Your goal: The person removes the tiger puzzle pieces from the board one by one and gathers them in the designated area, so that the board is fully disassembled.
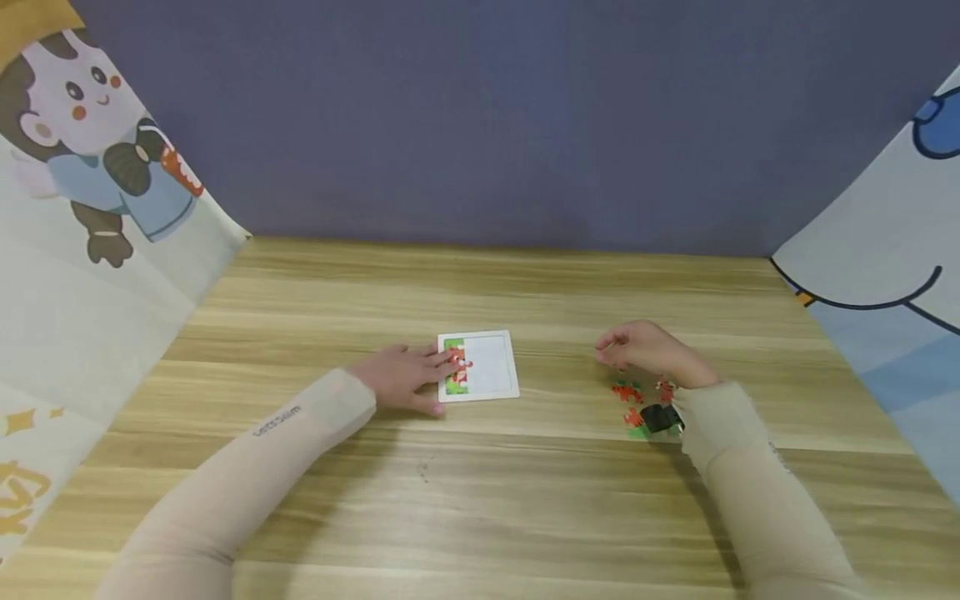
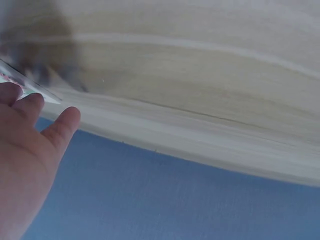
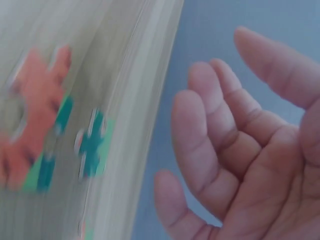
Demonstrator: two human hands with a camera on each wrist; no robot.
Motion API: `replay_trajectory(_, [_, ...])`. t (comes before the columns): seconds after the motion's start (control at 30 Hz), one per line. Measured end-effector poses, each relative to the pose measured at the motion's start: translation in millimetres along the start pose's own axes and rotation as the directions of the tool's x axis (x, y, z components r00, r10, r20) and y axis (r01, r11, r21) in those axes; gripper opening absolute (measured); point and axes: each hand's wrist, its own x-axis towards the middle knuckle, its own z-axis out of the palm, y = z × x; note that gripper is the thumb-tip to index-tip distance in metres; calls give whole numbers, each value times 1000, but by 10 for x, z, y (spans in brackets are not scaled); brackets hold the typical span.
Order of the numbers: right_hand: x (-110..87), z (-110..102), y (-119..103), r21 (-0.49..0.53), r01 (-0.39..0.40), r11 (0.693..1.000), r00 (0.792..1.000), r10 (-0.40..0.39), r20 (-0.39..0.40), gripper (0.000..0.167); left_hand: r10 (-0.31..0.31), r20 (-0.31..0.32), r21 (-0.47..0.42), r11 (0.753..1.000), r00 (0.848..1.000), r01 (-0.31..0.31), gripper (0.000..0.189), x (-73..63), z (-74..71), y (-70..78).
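Observation:
A white-framed jigsaw puzzle board (image 1: 492,365) lies flat on the table. Joined orange, red and green pieces (image 1: 456,387) fill its left strip. My left hand (image 1: 405,379) rests with extended fingers over the board's left edge and these pieces. In the left wrist view, the left hand (image 2: 25,145) partly hides the board's corner. Right of the board, my right hand (image 1: 648,350) hovers above loose jigsaw pieces (image 1: 626,392). In the right wrist view its fingers (image 3: 190,130) are loosely bent, with nothing held. An orange striped piece (image 3: 37,105) and a green piece (image 3: 92,145) lie near it.
More loose pieces (image 1: 633,418) lie beneath the right wrist, partly hidden by a black wrist camera (image 1: 660,417). The wood-grain table (image 1: 525,500) meets a dark blue backdrop (image 1: 510,125). Printed cartoon panels (image 1: 97,150) flank both sides.

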Motion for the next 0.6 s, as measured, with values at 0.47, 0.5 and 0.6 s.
replay_trajectory(0.47, [350, 214, -199, 9, 68, 998, 997, -68, -43, 37, 98, -67, -10, 995, 993, -99, 76, -12, 119, -24])
replay_trajectory(0.5, [373, 230, -207, 5, 79, 997, 996, -79, -45, 37, 105, -68, -11, 994, 992, -106, 75, -6, 119, -21])
replay_trajectory(0.6, [446, 280, -241, -43, 133, 990, 989, -135, -65, 36, 117, -73, -5, 993, 990, -117, 75, -2, 114, -2])
